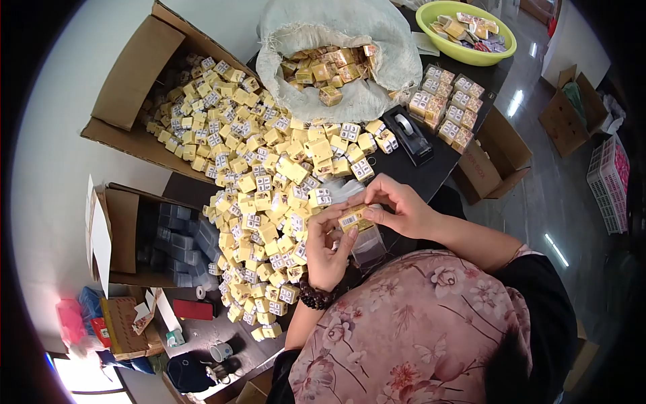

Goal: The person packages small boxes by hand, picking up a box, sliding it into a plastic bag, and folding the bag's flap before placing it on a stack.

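Note:
A small yellow box (351,219) with a barcode label on its upper face is held between my two hands. My left hand (326,250), with a dark beaded bracelet at the wrist, grips it from the left, thumb at its lower edge. From the right, the thumb and bent forefinger of my right hand (402,207) pinch its end. Clear plastic (340,190) lies just behind my fingers, and a clear plastic case (369,246) shows beneath the hands. A large heap of small yellow and white boxes (269,232) reaches up to my left hand.
Behind the heap, a woven sack (296,20) holds more boxes. A tape dispenser (409,138) stands by stacked box packs (431,101) and a green basin (431,44). Cardboard boxes (128,74) stand at left, one with clear cases (178,232). Another carton (488,165) is beyond the table edge.

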Demonstrator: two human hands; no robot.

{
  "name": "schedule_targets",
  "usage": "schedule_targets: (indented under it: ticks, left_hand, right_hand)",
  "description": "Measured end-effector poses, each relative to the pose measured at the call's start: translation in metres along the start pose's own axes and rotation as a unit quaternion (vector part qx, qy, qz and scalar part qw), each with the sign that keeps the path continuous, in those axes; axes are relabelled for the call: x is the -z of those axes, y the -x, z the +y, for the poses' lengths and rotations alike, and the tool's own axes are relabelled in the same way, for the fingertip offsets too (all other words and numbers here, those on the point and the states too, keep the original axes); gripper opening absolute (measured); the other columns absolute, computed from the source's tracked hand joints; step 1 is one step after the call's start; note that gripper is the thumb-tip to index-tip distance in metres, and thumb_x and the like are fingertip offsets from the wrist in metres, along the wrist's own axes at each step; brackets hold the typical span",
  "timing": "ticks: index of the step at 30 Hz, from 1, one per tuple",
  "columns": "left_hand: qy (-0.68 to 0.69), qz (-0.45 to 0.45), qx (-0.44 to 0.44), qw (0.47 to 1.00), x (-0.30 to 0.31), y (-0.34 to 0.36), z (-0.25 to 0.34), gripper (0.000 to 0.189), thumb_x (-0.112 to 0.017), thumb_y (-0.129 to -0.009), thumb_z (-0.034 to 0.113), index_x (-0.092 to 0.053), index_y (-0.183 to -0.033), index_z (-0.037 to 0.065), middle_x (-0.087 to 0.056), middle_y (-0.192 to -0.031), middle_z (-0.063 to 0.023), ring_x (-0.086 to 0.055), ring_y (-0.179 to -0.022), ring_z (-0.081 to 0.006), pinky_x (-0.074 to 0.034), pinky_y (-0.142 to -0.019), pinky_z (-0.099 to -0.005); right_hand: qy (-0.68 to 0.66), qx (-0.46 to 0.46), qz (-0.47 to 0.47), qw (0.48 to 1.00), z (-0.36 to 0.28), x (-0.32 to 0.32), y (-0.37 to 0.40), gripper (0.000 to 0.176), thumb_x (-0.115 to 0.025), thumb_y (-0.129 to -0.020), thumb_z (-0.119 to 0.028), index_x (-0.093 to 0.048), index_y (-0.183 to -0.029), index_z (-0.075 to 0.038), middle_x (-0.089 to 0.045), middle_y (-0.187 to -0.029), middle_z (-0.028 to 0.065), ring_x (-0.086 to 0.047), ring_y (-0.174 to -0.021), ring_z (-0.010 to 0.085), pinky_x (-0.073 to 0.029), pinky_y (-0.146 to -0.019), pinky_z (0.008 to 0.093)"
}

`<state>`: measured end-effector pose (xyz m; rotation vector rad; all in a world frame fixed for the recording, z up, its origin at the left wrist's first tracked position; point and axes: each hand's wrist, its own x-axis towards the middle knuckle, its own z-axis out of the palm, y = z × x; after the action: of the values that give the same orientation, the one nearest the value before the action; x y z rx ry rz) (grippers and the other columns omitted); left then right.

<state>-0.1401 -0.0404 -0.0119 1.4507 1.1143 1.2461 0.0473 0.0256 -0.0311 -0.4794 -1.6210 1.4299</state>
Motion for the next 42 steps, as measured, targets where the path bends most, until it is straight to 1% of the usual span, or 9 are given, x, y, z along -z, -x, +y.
schedule_targets:
  ticks: [1, 14, 20, 26, 29, 33, 37, 39, 42]
  left_hand:
    - [0.054, 0.030, -0.019, 0.998, -0.002, 0.000, -0.003, 0.046, -0.065, -0.084, -0.009, -0.040, -0.120, 0.000, -0.050, -0.130, -0.0170, -0.057, -0.104, -0.0162, -0.052, -0.078, -0.0247]
    - [-0.156, -0.030, -0.063, 0.985, 0.002, 0.004, -0.002, 0.054, -0.068, -0.084, -0.003, -0.038, -0.128, 0.001, -0.057, -0.122, -0.0155, -0.059, -0.105, -0.0193, -0.052, -0.082, -0.0300]
    - [-0.211, -0.080, -0.037, 0.974, 0.010, 0.000, -0.001, 0.047, -0.064, -0.086, -0.002, -0.048, -0.130, 0.004, -0.058, -0.122, -0.0118, -0.061, -0.105, -0.0197, -0.052, -0.080, -0.0285]
    - [0.061, 0.049, 0.089, 0.993, 0.014, 0.004, -0.050, 0.028, -0.055, -0.093, -0.002, -0.048, -0.120, 0.004, -0.056, -0.124, -0.0107, -0.060, -0.103, -0.0153, -0.054, -0.081, -0.0292]
    - [0.312, 0.121, 0.161, 0.929, 0.023, 0.005, -0.057, 0.019, -0.048, -0.097, 0.003, -0.043, -0.115, 0.009, -0.056, -0.120, -0.0102, -0.060, -0.106, -0.0201, -0.053, -0.092, -0.0429]
    - [0.386, -0.032, 0.285, 0.877, 0.038, 0.017, -0.054, 0.024, -0.049, -0.096, 0.005, -0.042, -0.117, 0.011, -0.055, -0.119, -0.0117, -0.058, -0.109, -0.0248, -0.049, -0.095, -0.0504]
    - [0.284, -0.278, 0.303, 0.866, 0.071, 0.031, -0.052, 0.080, -0.068, -0.078, 0.013, -0.028, -0.147, 0.001, -0.053, -0.126, -0.0110, -0.054, -0.112, -0.0199, -0.044, -0.095, -0.0301]
    - [0.076, -0.450, 0.227, 0.860, 0.090, 0.024, -0.054, 0.084, -0.072, -0.076, 0.013, -0.029, -0.147, 0.001, -0.052, -0.130, -0.0112, -0.053, -0.111, -0.0165, -0.043, -0.095, -0.0294]
    - [0.129, -0.430, 0.309, 0.838, 0.096, 0.030, -0.063, 0.081, -0.079, -0.070, 0.008, -0.036, -0.139, 0.000, -0.053, -0.130, -0.0137, -0.054, -0.113, -0.0189, -0.041, -0.097, -0.0315]
  right_hand:
    - [-0.133, -0.047, 0.043, 0.989, 0.001, -0.002, 0.000, 0.017, -0.066, -0.089, -0.011, -0.060, -0.100, 0.000, -0.061, -0.104, 0.0080, -0.061, -0.097, 0.0168, -0.049, -0.088, 0.0299]
    - [-0.136, -0.147, -0.019, 0.980, 0.009, 0.010, -0.002, 0.017, -0.065, -0.088, -0.002, -0.069, -0.104, -0.001, -0.058, -0.104, 0.0049, -0.060, -0.095, 0.0128, -0.048, -0.081, 0.0244]
    - [0.068, -0.036, -0.114, 0.991, 0.002, 0.018, 0.003, 0.020, -0.057, -0.089, 0.002, -0.067, -0.107, 0.000, -0.058, -0.109, 0.0090, -0.056, -0.107, 0.0202, -0.044, -0.092, 0.0308]
    - [0.153, 0.015, -0.056, 0.987, 0.059, 0.026, -0.009, 0.026, -0.058, -0.087, 0.000, -0.061, -0.112, 0.000, -0.056, -0.114, 0.0131, -0.053, -0.114, 0.0277, -0.042, -0.096, 0.0341]
    - [0.370, 0.009, 0.061, 0.927, 0.112, 0.051, -0.036, 0.048, -0.070, -0.078, -0.005, -0.053, -0.123, -0.006, -0.053, -0.116, 0.0157, -0.050, -0.113, 0.0338, -0.040, -0.099, 0.0391]
    - [0.392, -0.005, 0.012, 0.920, 0.140, 0.062, -0.044, 0.052, -0.073, -0.075, -0.007, -0.053, -0.123, -0.006, -0.053, -0.113, 0.0152, -0.051, -0.111, 0.0335, -0.041, -0.096, 0.0389]
    - [0.384, 0.000, 0.019, 0.923, 0.143, 0.067, -0.041, 0.049, -0.077, -0.072, -0.010, -0.053, -0.115, -0.004, -0.054, -0.110, 0.0136, -0.053, -0.106, 0.0317, -0.043, -0.092, 0.0383]
    - [0.382, -0.001, 0.032, 0.924, 0.139, 0.067, -0.035, 0.047, -0.078, -0.072, -0.011, -0.054, -0.110, -0.003, -0.056, -0.107, 0.0126, -0.055, -0.103, 0.0305, -0.044, -0.089, 0.0374]
    - [0.244, -0.043, 0.143, 0.958, 0.131, 0.065, -0.024, 0.040, -0.079, -0.076, -0.012, -0.052, -0.105, -0.005, -0.058, -0.094, 0.0077, -0.062, -0.091, 0.0210, -0.048, -0.079, 0.0311]
